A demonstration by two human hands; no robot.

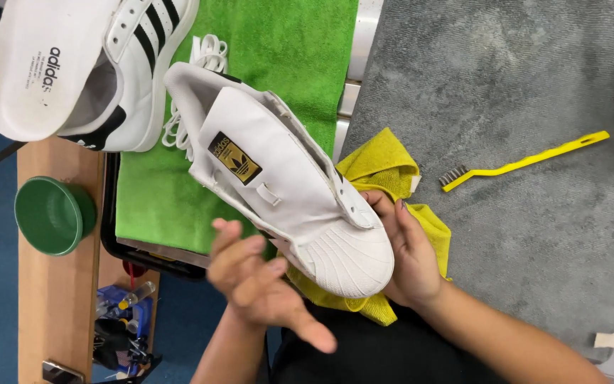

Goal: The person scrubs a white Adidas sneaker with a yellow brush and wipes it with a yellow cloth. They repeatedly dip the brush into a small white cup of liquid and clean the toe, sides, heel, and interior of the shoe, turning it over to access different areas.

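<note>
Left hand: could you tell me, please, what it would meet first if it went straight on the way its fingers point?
Probably the white shoe: the left hand is open, fingers aimed up at its side, though blur hides the gap.

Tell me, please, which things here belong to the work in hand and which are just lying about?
In hand: white shoe, yellow cloth, right hand, left hand.
Lying about: second shoe, loose laces, yellow brush, green bowl, green mat.

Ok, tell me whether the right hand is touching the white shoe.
Touching. The head view shows the right hand cupping the side of the white shoe near its toe, fingers pressed against it, with the yellow cloth beneath.
</note>
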